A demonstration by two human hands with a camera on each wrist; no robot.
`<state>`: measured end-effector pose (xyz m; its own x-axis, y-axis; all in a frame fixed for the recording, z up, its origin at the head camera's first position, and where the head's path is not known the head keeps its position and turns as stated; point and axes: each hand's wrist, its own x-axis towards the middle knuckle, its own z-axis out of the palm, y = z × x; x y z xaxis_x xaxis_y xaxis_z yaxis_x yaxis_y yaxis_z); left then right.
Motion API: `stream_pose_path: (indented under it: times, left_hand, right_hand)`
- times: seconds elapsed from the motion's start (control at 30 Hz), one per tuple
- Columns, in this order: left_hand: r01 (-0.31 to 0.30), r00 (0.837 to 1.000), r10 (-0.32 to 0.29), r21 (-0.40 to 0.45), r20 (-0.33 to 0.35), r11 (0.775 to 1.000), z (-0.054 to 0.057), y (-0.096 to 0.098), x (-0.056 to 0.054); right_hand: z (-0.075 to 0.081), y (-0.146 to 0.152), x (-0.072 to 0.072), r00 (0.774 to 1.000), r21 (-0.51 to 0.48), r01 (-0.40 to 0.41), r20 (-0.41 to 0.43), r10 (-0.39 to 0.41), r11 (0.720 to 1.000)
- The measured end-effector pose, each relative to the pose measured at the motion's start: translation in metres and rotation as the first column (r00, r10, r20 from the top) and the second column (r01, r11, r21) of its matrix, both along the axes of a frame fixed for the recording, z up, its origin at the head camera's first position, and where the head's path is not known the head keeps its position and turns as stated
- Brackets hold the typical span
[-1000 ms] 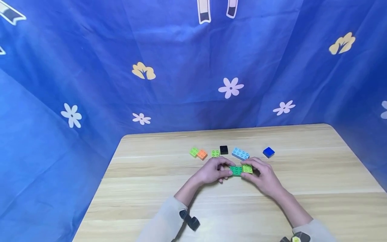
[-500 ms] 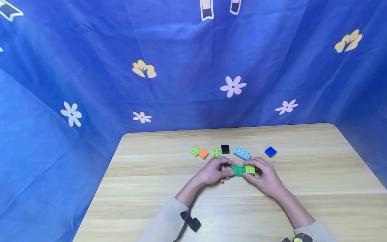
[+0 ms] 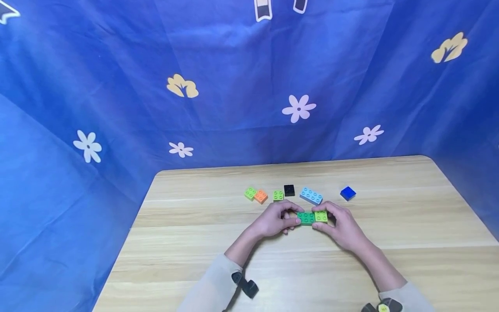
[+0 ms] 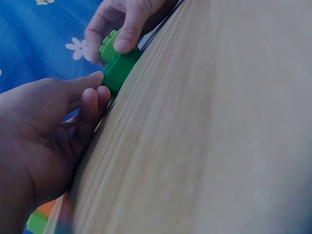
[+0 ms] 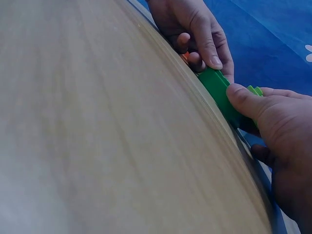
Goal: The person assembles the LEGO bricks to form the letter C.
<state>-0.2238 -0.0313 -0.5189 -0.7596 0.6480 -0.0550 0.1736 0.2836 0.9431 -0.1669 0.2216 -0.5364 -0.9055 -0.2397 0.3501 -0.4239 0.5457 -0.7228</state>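
A green building brick (image 3: 306, 219) with several studs lies on the table between both hands. On its right end sits a smaller lime green brick (image 3: 321, 216), seen raised above it in the left wrist view. My left hand (image 3: 274, 220) pinches the green brick's left end between thumb and fingers, its other fingers curled underneath. With thumb and index finger, my right hand (image 3: 343, 226) grips the lime brick's end of the pair, the thumb (image 4: 127, 38) along the near side. The right hand's other fingers are partly hidden in the head view.
Behind the hands lie loose bricks: a lime one (image 3: 251, 193), an orange one (image 3: 260, 196), another lime one (image 3: 278, 196), a black one (image 3: 289, 190), a light blue one (image 3: 311, 196) and a dark blue one (image 3: 348, 193). A blue curtain (image 3: 234, 108) hangs behind the wooden table (image 3: 187, 242).
The head view has shifted slightly. Both hands keep their hold on the bricks and barely move; the lime brick looks slightly straighter in line with the green brick than a second ago.
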Motion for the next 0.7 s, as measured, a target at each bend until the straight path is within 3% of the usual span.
stream_pose_path:
  times: [0.3, 0.47, 0.6, 0.7]
  left_hand:
    - [-0.008, 1.0, 0.008, -0.002, -0.016, 1.0, -0.001, 0.0, 0.001]
    - [0.029, 1.0, -0.029, 0.031, -0.001, 0.999, -0.001, -0.005, -0.002]
    - [0.08, 0.988, -0.101, 0.17, 0.117, 0.982, -0.002, -0.019, -0.008]
    - [0.077, 0.968, -0.151, 0.334, 0.202, 0.939, -0.002, -0.037, -0.014]
  right_hand:
    - [-0.001, 0.003, -0.002, 0.999, 0.045, 0.019, 0.047, -0.021, 0.999]
    - [-0.002, 0.003, -0.001, 0.998, 0.052, 0.012, 0.057, -0.015, 0.999]
    - [-0.002, 0.003, 0.0, 0.998, 0.056, 0.017, 0.053, -0.02, 0.998]
    - [-0.002, 0.002, 0.0, 0.999, 0.058, 0.016, 0.045, -0.019, 0.998]
